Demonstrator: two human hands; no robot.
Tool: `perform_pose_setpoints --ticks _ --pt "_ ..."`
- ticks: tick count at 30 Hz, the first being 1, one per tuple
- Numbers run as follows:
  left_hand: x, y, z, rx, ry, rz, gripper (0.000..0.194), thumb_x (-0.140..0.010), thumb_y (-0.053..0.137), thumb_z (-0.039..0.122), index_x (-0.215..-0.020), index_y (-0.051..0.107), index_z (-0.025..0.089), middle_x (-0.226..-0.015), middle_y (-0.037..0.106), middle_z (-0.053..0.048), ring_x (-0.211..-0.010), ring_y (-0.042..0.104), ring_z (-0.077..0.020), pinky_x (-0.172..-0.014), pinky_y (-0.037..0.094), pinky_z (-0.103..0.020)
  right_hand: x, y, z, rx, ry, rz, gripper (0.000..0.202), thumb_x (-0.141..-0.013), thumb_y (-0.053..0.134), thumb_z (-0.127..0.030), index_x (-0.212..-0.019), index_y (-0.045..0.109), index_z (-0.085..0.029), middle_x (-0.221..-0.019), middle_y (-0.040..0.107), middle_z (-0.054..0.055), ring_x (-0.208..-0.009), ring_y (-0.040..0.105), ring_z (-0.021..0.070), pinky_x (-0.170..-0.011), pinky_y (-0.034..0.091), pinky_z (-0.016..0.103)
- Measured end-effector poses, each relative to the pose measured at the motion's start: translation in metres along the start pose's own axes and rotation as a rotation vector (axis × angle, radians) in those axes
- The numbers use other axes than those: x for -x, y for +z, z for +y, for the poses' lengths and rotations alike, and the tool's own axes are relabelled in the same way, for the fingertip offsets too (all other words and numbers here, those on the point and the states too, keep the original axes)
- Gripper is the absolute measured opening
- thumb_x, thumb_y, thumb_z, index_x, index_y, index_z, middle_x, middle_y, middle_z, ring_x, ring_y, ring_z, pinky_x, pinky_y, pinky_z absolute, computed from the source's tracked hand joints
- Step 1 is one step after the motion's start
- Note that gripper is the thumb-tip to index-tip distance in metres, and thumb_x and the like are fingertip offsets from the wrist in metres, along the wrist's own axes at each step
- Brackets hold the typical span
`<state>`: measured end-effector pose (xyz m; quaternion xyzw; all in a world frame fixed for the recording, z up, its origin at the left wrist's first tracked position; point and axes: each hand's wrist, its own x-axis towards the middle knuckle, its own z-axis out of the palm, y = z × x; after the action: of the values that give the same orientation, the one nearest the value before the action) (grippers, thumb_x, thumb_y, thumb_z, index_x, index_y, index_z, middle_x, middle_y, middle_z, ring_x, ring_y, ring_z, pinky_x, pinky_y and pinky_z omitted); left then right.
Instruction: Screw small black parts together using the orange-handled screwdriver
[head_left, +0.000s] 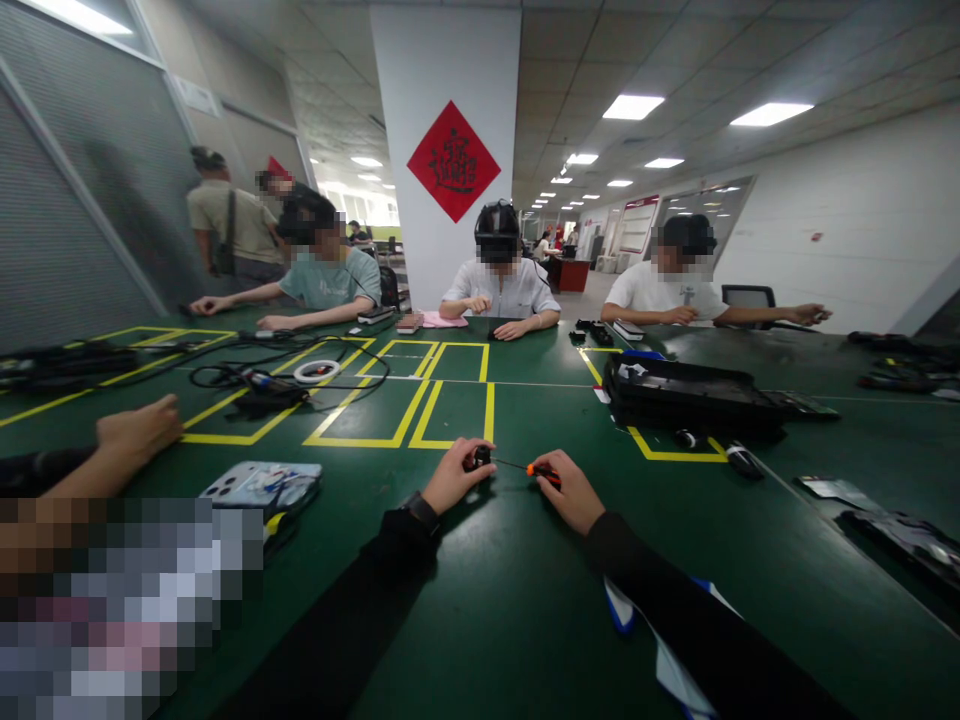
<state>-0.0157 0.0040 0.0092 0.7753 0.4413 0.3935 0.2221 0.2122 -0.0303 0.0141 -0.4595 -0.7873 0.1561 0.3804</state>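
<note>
My left hand [456, 474] is closed on a small black part [481, 456], which pokes out between thumb and fingers; its exact kind is too small to make out. From the right, my right hand [571, 492] grips a screwdriver [543, 474] by its orange and black handle. The thin metal shaft points left and its tip meets, or nearly meets, the black part. Both hands are just above the green table [480, 580]. A dark watch [421, 511] is on my left wrist.
Black cables [262, 385] and a white ring-shaped roll [316, 371] lie left, past a phone [262, 484]. A large black case [690, 395] stands right. A blue-white packet [679, 670] lies under my right forearm. A neighbour's arm [112, 455] rests at left; co-workers sit opposite.
</note>
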Motion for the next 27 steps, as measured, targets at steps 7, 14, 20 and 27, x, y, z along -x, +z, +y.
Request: perform_pose_setpoints --ticks 7,14,20,27 --pt "0.0005 0.0003 0.0001 -0.007 0.002 -0.002 0.034 -0.071 0.057 0.038 -0.103 0.056 0.023 -0.082 0.047 -0.001 -0.071 0.045 -0.0129 -0.066 0.038 -0.026 0.0006 0.0009 0.0006 0.027 0.02 -0.017 0.016 -0.08 0.044 -0.019 -0.093 0.054 -0.018 -0.09 0.053 0.005 -0.086 0.049 0.0156 -0.079 0.04 0.031" --pt "0.0002 0.0009 -0.0018 -0.012 0.006 0.001 0.035 -0.072 0.057 0.038 -0.103 0.056 0.023 -0.082 0.047 -0.001 -0.072 0.045 -0.0131 -0.067 0.038 -0.025 0.0 0.0005 0.0047 0.014 -0.01 -0.018 0.017 -0.08 0.041 -0.015 -0.09 0.055 -0.017 -0.089 0.052 0.005 -0.087 0.048 0.0156 -0.081 0.038 0.031" --pt "-0.0002 0.0008 -0.0015 -0.016 0.01 -0.002 0.034 -0.072 0.057 0.038 -0.103 0.056 0.023 -0.084 0.048 -0.002 -0.073 0.046 -0.0135 -0.067 0.038 -0.026 0.0011 0.0025 0.0048 -0.008 0.0 0.012 0.016 -0.074 0.049 -0.016 -0.09 0.052 -0.018 -0.088 0.052 0.004 -0.083 0.049 0.0157 -0.077 0.04 0.031" --pt "-0.0001 0.0016 -0.0016 -0.023 0.005 0.003 0.034 -0.071 0.058 0.037 -0.103 0.056 0.023 -0.083 0.048 -0.002 -0.071 0.045 -0.0128 -0.066 0.037 -0.025 0.0014 0.0028 0.005 0.002 0.052 -0.005 0.014 -0.079 0.046 -0.021 -0.09 0.053 -0.018 -0.088 0.053 0.004 -0.083 0.049 0.0151 -0.077 0.04 0.03"
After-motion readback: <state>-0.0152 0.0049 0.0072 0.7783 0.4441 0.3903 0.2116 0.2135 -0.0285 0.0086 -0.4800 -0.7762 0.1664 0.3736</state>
